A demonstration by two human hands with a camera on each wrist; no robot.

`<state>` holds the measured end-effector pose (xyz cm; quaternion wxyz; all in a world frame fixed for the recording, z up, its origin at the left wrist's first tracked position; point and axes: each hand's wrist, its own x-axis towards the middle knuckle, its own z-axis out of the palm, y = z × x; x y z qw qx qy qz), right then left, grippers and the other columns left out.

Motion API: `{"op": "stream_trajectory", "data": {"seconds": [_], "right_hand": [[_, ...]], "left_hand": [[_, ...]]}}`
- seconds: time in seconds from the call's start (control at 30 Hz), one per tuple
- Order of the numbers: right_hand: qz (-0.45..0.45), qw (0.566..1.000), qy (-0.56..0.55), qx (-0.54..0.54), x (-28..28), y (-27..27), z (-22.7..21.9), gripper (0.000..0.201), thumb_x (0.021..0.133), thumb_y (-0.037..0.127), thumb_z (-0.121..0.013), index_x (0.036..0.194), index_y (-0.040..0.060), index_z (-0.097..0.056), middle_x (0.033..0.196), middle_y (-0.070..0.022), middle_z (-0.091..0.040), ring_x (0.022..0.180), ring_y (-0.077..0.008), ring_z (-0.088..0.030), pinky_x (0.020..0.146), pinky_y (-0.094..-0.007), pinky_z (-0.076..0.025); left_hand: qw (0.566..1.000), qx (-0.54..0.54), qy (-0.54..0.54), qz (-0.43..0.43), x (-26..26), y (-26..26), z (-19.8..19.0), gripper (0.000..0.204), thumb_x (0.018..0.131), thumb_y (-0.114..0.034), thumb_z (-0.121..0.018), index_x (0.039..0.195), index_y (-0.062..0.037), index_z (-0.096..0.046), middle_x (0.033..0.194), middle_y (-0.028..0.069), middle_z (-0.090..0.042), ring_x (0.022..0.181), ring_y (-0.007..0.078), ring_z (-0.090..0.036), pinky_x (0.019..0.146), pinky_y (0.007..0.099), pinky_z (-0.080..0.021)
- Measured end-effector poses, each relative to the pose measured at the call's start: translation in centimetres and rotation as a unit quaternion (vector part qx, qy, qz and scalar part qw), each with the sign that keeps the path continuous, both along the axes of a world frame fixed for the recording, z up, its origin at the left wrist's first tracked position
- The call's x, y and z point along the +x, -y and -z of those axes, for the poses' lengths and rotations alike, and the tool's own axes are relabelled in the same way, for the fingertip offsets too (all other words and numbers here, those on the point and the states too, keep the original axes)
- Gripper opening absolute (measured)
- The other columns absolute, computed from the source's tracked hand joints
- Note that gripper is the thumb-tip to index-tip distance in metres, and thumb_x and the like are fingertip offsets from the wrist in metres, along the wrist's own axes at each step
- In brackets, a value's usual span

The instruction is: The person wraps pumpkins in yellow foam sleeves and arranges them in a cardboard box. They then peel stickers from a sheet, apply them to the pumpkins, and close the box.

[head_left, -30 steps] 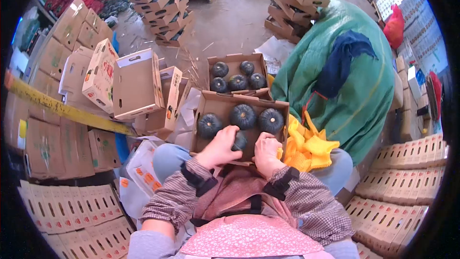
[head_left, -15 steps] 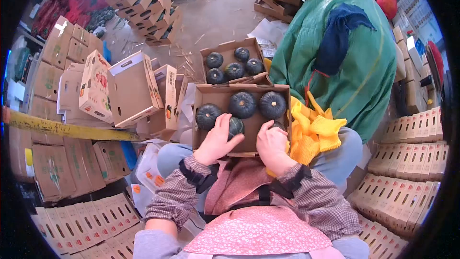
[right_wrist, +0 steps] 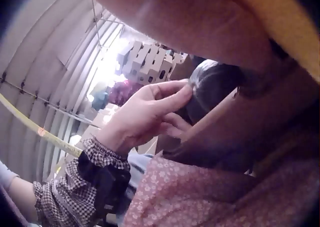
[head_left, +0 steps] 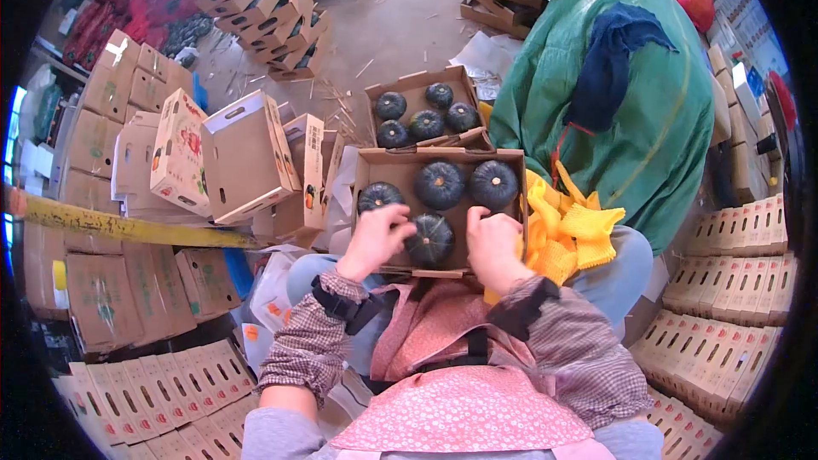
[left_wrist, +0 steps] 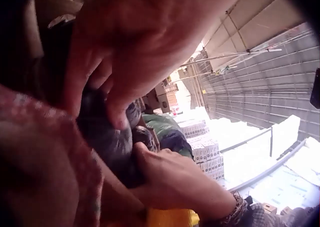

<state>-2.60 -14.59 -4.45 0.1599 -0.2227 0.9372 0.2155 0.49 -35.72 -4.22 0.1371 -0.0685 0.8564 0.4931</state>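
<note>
My left hand (head_left: pixel 375 240) has its fingers spread and bent over the left side of an open cardboard box (head_left: pixel 454 261), its thumb by a dark green squash (head_left: pixel 430 240). In the right wrist view this hand (right_wrist: pixel 144 109) has thumb and fingertip close together at a squash (right_wrist: pixel 212 84). The right hand (head_left: pixel 497 249) is low over the box's right side with bent fingers; what lies under it is hidden. Three more squashes show: one at the left (head_left: pixel 380 198), two along the far side (head_left: pixel 440 185), (head_left: pixel 493 184).
Another box (head_left: pixel 409 83) with several squashes stands beyond. Yellow mesh (head_left: pixel 579 234) lies at the right, beside a green-covered heap (head_left: pixel 656 119). Empty boxes (head_left: pixel 247 162) lean at the left; stacked cartons (head_left: pixel 290 17) rise farther back. A yellow bar (head_left: pixel 128 224) crosses the left.
The left hand has drawn back leftward off the near squash, which now shows more fully. My right hand has moved slightly up and the dark squash seen beside it is hidden.
</note>
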Motion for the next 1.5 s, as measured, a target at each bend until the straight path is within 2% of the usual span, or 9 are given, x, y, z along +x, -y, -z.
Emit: {"op": "stream_trajectory", "data": {"seconds": [0.13, 0.4, 0.6, 0.73, 0.93, 1.2, 1.33, 1.47, 1.5], "right_hand": [[0.064, 0.857, 0.205, -0.469, -4.7, -7.6, -0.7, 0.052, 0.069, 0.027, -0.073, 0.111, 0.0066, -0.051, 0.08, -0.0142, -0.067, 0.079, -0.036, -0.066, 0.071, -0.046, -0.052], [0.026, 0.94, -0.118, -0.32, -5.7, -5.2, -5.5, 0.016, 0.078, 0.012, -0.061, 0.089, 0.0028, -0.055, 0.081, -0.0141, -0.063, 0.072, -0.0314, -0.066, 0.061, -0.0412, -0.055], [0.06, 0.991, -0.121, 0.007, -6.5, 2.2, 1.0, 0.086, 0.076, 0.043, -0.072, 0.13, -0.013, -0.036, 0.097, -0.0316, -0.063, 0.092, -0.0421, -0.065, 0.06, -0.0371, -0.057], [0.04, 0.982, -0.174, 0.057, -7.8, 2.5, 3.1, 0.064, 0.08, 0.029, -0.064, 0.124, -0.0114, -0.039, 0.089, -0.0295, -0.065, 0.082, -0.0422, -0.067, 0.059, -0.0427, -0.055], [0.034, 0.852, 0.11, -0.511, -12.8, -6.6, 0.3, 0.049, 0.079, 0.025, -0.065, 0.117, 0.0008, -0.047, 0.093, -0.0232, -0.067, 0.09, -0.0421, -0.064, 0.082, -0.0485, -0.051], [0.064, 0.863, 0.019, -0.502, -3.8, -11.0, -6.0, 0.033, 0.079, 0.016, -0.07, 0.108, 0.0046, -0.056, 0.07, -0.014, -0.063, 0.071, -0.0326, -0.064, 0.064, -0.0401, -0.049], [0.19, 0.797, 0.003, -0.573, -0.7, -13.9, -8.3, 0.035, 0.083, 0.024, -0.073, 0.107, 0.005, -0.056, 0.067, -0.0103, -0.058, 0.061, -0.0238, -0.059, 0.058, -0.0348, -0.045], [0.247, 0.76, -0.156, -0.581, 1.6, -14.7, -8.9, 0.03, 0.086, 0.021, -0.071, 0.095, 0.0014, -0.05, 0.066, -0.0079, -0.048, 0.059, -0.0183, -0.047, 0.056, -0.0328, -0.04], [0.25, 0.734, -0.202, -0.599, 2.2, -14.0, -8.7, 0.031, 0.088, 0.022, -0.069, 0.093, 0.0016, -0.046, 0.072, -0.0082, -0.045, 0.065, -0.0172, -0.045, 0.06, -0.0323, -0.04]], "left_hand": [[0.97, -0.108, -0.216, -0.005, -3.7, 0.5, 0.7, 0.045, 0.078, -0.019, -0.074, 0.116, -0.0026, -0.057, 0.1, 0.0168, -0.06, 0.088, 0.0261, -0.061, 0.075, 0.0381, -0.052], [0.925, -0.358, -0.124, 0.021, -7.2, -8.0, 2.3, 0.095, 0.052, -0.029, -0.089, 0.13, -0.0165, -0.037, 0.121, 0.0186, -0.037, 0.111, 0.0396, -0.041, 0.087, 0.0508, -0.045], [0.997, -0.008, -0.051, -0.053, -8.2, -0.7, 2.2, 0.046, 0.076, -0.027, -0.072, 0.113, -0.0016, -0.061, 0.108, 0.0222, -0.065, 0.104, 0.0338, -0.063, 0.09, 0.0421, -0.048], [0.955, -0.222, -0.192, 0.04, -6.8, 2.1, 2.7, 0.027, 0.08, -0.012, -0.063, 0.107, -0.0058, -0.065, 0.098, 0.0187, -0.065, 0.097, 0.0369, -0.062, 0.086, 0.0446, -0.05], [0.956, -0.217, -0.196, -0.023, -0.3, 1.8, 1.1, 0.041, 0.075, -0.009, -0.071, 0.114, -0.0042, -0.06, 0.118, 0.0211, -0.054, 0.112, 0.0388, -0.051, 0.097, 0.0441, -0.042], [0.837, -0.496, -0.197, 0.12, -0.5, 0.8, 3.1, 0.078, 0.064, -0.014, -0.075, 0.135, -0.0084, -0.044, 0.129, 0.0251, -0.042, 0.118, 0.0428, -0.042, 0.1, 0.048, -0.04], [0.984, -0.086, -0.124, 0.09, -2.0, 4.6, 0.5, 0.051, 0.075, -0.023, -0.069, 0.12, -0.0015, -0.056, 0.108, 0.0201, -0.058, 0.102, 0.0359, -0.055, 0.093, 0.0414, -0.046], [0.87, -0.284, -0.401, 0.041, -0.4, 1.8, -2.6, 0.024, 0.082, -0.017, -0.066, 0.1, -0.0009, -0.063, 0.078, 0.017, -0.062, 0.076, 0.034, -0.062, 0.076, 0.0429, -0.052], [0.926, -0.169, -0.329, 0.073, 1.2, -1.0, -4.8, 0.019, 0.081, -0.016, -0.069, 0.094, -0.0028, -0.065, 0.079, 0.0148, -0.062, 0.077, 0.0323, -0.062, 0.074, 0.0413, -0.051]]}}
